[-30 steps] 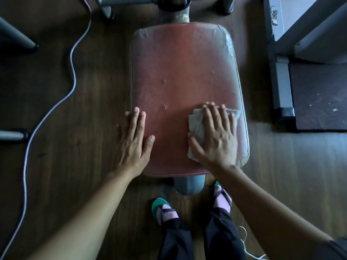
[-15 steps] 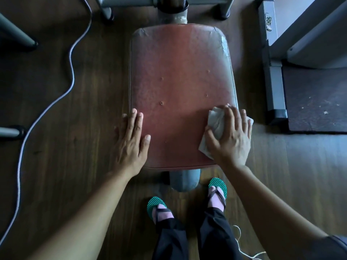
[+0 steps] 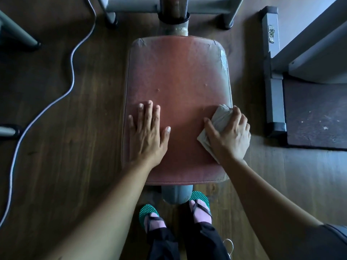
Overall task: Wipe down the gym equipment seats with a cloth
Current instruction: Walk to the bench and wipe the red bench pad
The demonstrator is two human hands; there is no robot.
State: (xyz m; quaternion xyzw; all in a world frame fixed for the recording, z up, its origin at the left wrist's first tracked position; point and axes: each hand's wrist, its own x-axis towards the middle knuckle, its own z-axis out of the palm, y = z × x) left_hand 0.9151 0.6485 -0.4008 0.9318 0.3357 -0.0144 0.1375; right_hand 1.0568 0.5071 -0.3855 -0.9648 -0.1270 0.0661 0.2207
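Right hand [image 3: 231, 134] seemingly grips cloth [image 3: 219, 118] on seat [image 3: 178, 72].

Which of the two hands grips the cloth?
The right hand, at the right edge of the seat, fingers curled round the cloth; the left hand lies flat on it, holding nothing.

Floored in dark brown wood planks [image 3: 65, 166], dim overall, paler and greyer toward the right. Closed off at the far end by a grey tubular metal frame [image 3: 206, 5] on black feet. Left of that frame: a thin white cord [image 3: 72, 76] snaking across the floor, a slanted grey metal leg [image 3: 16, 32] with a black foot, and, nearer, a second grey tube tip [image 3: 7, 130] capped in black. Right of the frame: a grey square-section metal beam [image 3: 276, 102] along the floor, bordering a dark speckled mat [image 3: 315, 117] under pale grey slanted panels [image 3: 315, 53].
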